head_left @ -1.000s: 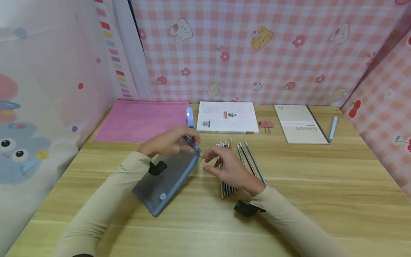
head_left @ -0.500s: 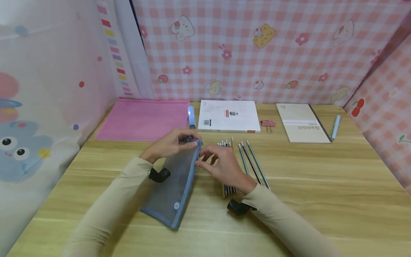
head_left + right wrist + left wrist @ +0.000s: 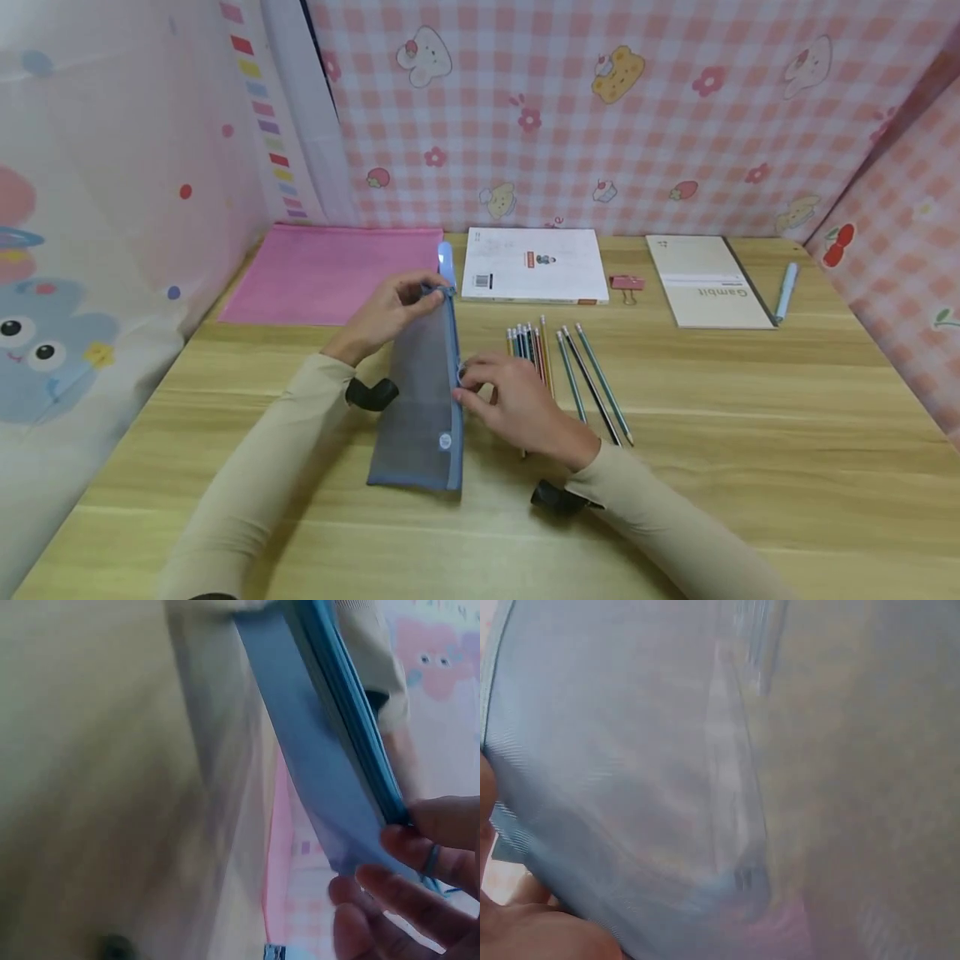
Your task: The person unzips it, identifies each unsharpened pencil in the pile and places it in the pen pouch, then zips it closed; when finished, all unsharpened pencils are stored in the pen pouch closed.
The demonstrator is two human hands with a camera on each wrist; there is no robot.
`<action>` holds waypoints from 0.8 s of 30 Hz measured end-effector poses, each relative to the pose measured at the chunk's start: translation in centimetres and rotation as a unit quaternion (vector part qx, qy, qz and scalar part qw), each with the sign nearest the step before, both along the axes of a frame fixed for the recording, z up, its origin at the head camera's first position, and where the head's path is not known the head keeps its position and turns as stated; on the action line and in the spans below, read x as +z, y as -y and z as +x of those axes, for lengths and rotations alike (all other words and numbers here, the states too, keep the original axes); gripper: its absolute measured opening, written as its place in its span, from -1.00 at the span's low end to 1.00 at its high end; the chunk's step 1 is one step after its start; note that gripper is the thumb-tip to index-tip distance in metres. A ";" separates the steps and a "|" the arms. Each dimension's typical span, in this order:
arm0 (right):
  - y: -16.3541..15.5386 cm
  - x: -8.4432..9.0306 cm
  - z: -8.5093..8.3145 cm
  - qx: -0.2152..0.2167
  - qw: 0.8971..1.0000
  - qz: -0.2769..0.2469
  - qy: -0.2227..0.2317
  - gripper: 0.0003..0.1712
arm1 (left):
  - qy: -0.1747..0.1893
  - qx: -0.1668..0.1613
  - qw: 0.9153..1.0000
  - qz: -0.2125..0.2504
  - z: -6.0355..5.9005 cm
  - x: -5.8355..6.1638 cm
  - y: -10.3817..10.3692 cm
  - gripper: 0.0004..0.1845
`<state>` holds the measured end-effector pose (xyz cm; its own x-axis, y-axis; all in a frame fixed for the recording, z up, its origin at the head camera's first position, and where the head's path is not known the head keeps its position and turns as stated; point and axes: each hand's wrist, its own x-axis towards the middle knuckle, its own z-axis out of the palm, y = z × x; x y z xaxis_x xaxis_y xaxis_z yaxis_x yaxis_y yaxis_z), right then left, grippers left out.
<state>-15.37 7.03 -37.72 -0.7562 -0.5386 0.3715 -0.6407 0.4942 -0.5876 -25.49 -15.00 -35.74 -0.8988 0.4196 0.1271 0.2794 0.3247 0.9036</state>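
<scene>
A grey-blue mesh zip pouch (image 3: 420,400) stands nearly straight up and down in the head view, its zipper along the right edge. My left hand (image 3: 386,317) grips its far end at the zipper's top, between thumb and fingers. Partway down that edge, my right hand (image 3: 510,400) pinches the ring-like zipper pull (image 3: 461,375). The mesh (image 3: 630,750) fills most of the left wrist view. In the right wrist view the blue zipper edge (image 3: 349,712) runs down to my right fingers (image 3: 420,900). A bundle of pencils (image 3: 532,343) lies partly hidden behind my right hand.
Several separate pencils (image 3: 596,375) lie right of the bundle. Along the back are a pink folder (image 3: 337,275), a light-blue object (image 3: 446,262), a white book (image 3: 532,267), a pink binder clip (image 3: 627,283), a notebook (image 3: 708,283) and a light-blue pen (image 3: 786,292).
The pouch has swung from slanted to nearly straight. My right hand has gone from apart to pinching the zipper pull, then down the edge. My left hand has moved slightly away from me.
</scene>
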 end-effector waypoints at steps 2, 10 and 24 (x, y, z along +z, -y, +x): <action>-0.1 0.1 0.8 0.010 1.000 0.017 0.008 -0.85 | 0.008 0.025 1.000 0.012 -0.5 -0.1 0.6 -0.77; -0.2 1.2 4.3 0.088 0.995 0.010 0.039 -0.82 | 0.048 0.125 0.985 0.106 -1.7 -0.8 2.8 -0.87; 0.0 1.7 3.3 0.095 0.985 0.010 -0.142 -0.79 | 0.126 0.062 0.990 0.030 0.3 -0.6 0.6 -0.36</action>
<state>-12.10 7.02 -36.03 -0.5074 -0.6699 0.5420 -0.8603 0.3582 -0.3627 -25.21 -15.59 -36.37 -0.9493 0.3022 -0.0860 0.0045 0.2867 0.9580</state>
